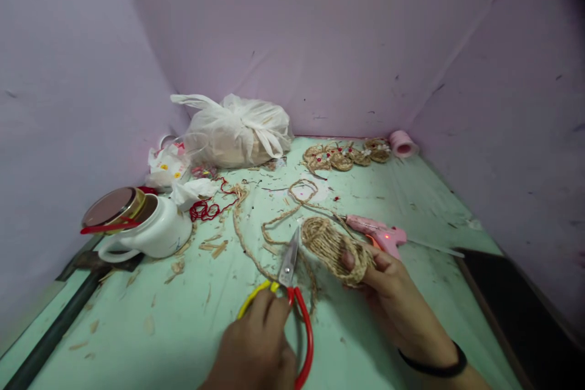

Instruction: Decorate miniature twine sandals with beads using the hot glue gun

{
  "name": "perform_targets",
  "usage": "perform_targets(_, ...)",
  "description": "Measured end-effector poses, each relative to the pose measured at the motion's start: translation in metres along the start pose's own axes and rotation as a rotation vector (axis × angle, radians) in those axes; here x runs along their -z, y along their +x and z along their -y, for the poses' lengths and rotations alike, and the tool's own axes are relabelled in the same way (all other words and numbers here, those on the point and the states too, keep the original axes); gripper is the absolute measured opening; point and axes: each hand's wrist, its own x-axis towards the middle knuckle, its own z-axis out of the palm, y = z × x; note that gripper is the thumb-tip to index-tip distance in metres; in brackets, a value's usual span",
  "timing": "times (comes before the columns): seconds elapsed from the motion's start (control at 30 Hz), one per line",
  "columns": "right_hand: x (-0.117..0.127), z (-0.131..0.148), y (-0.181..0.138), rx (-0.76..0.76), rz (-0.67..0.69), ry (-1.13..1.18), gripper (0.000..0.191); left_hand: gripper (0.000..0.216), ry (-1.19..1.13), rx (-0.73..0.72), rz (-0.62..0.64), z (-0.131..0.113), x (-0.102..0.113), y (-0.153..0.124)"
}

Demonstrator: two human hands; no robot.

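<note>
My left hand is closed on scissors with one yellow and one red handle. Their blades point away from me and look nearly closed, the tips just left of a small slipper-shaped piece of coiled jute cord. That piece sits in my right hand, thumb on its top face near the heel end and fingers partly hidden beneath. A loose length of jute cord loops over the table beyond and left of the scissors. Just past my right hand lies a pink glue gun, its small light glowing red.
On the left stand a white enamel mug with a round gold-rimmed container and a hammer. Behind are a white plastic bag, red yarn, decorated jute pieces and a pink spool. A dark board lies right.
</note>
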Motion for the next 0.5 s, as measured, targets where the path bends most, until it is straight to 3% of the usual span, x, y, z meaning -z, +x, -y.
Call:
perform_targets(0.13, -0.001, 0.008, 0.007, 0.004, 0.108, -0.126, 0.018, 0.02, 0.059, -0.028, 0.071, -0.014, 0.002, 0.025)
perform_targets(0.2, 0.001, 0.012, 0.013, 0.01, 0.18, -0.197, 0.018, 0.012, -0.014, 0.03, -0.044, -0.006, 0.019, 0.034)
perform_targets(0.3, 0.001, 0.014, 0.023, 0.019, 0.246, -0.298, 0.017, 0.014, -0.221, 0.251, -0.176, 0.014, 0.048, 0.053)
perform_targets(0.4, -0.001, 0.012, 0.032, 0.075, 0.259, -0.458, 0.013, 0.02, -0.563, 0.266, -0.047, 0.028, 0.057, 0.073)
perform_targets(0.5, -0.004, 0.01, 0.036, 0.156, 0.232, -0.594, 0.017, 0.027, -0.799, 0.248, 0.059, 0.031, 0.046, 0.082)
